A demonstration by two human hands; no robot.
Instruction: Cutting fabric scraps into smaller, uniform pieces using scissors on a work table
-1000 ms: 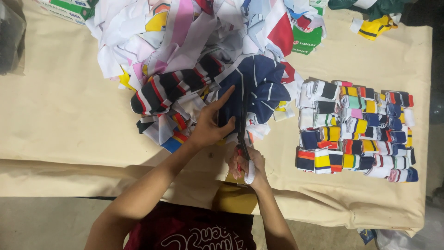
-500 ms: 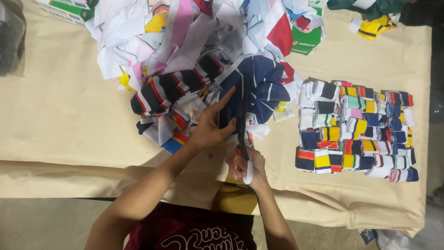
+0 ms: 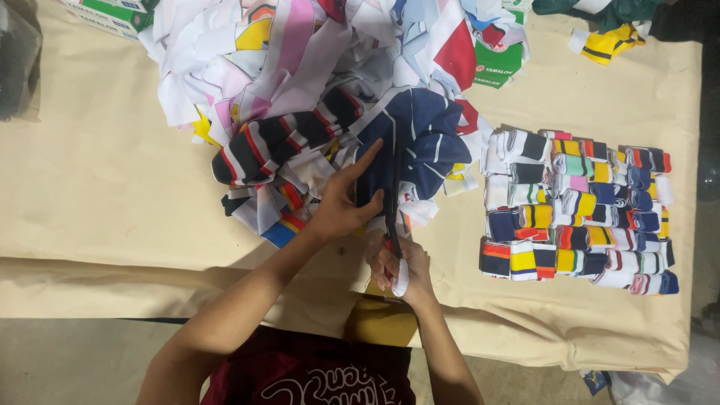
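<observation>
My left hand (image 3: 346, 201) presses flat on a navy blue fabric piece with thin white stripes (image 3: 421, 142), index finger stretched out along it. My right hand (image 3: 399, 264) grips the handles of long scissors (image 3: 393, 202), whose dark blades run up into the navy fabric beside my left hand. The navy piece lies at the near edge of a big heap of mixed fabric scraps (image 3: 300, 82), white, pink, red, yellow and striped.
To the right, several small folded striped fabric strips (image 3: 574, 210) lie packed in neat rows on the beige-covered table (image 3: 97, 195). Green and white boxes (image 3: 496, 64) sit at the far edge. A yellow and green cloth (image 3: 607, 41) lies far right.
</observation>
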